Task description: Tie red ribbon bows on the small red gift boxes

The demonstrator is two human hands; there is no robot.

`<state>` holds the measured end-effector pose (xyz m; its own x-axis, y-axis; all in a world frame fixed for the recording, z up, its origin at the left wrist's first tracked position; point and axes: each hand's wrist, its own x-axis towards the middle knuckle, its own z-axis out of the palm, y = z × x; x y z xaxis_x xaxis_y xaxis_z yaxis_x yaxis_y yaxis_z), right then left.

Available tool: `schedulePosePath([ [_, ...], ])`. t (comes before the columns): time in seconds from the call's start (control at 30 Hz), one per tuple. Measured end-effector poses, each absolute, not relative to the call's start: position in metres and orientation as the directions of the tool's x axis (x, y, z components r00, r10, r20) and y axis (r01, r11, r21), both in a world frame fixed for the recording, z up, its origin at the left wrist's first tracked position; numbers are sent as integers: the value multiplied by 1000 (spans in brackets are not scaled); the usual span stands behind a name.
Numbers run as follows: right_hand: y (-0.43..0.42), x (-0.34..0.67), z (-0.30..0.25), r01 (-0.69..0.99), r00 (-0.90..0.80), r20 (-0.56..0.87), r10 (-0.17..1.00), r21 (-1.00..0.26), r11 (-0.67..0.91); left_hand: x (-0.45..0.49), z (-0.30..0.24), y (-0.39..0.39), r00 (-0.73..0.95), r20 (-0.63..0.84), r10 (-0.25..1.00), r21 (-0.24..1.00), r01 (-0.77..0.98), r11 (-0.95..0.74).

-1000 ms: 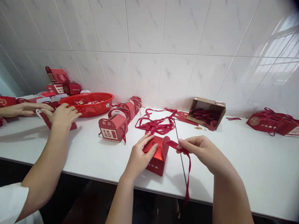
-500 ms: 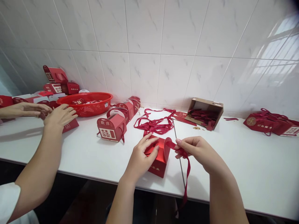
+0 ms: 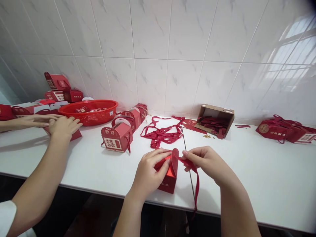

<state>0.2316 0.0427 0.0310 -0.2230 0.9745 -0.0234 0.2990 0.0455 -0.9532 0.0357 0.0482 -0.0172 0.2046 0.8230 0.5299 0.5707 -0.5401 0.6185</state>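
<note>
A small shiny red gift box (image 3: 170,184) stands on the white table before me, an upright rounded flap on its right side. My left hand (image 3: 153,168) is closed over the top of the box from the left, thumb in front and fingers across the top. Just right of the flap, my right hand (image 3: 201,161) pinches a dark red ribbon (image 3: 197,187) between thumb and fingers. One stretch of ribbon reaches from the pinch to the flap. The loose end hangs down past the table's front edge.
Behind the box lies tangled ribbon (image 3: 165,133); an open cardboard box (image 3: 229,117) holds more. Finished-looking boxes (image 3: 116,140) stand left, others (image 3: 274,128) right. A red basket (image 3: 98,117) is at the left, near a co-worker's hands (image 3: 63,126) on another red box.
My left hand has pressed in closer around the box, and the flap stands more upright. My right hand keeps its pinch on the ribbon. The co-worker's hands have shifted slightly.
</note>
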Motion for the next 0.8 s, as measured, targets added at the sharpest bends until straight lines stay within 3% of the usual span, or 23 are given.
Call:
schedulePosePath([
  [0.53,43,225,29,275,-293,6,956,-957,91,43,-19,48,54,531,845,729,479,-489],
  [0.8,42,223,29,214,-299,32,954,-972,99,46,-18,48,14,572,820,727,453,-515],
])
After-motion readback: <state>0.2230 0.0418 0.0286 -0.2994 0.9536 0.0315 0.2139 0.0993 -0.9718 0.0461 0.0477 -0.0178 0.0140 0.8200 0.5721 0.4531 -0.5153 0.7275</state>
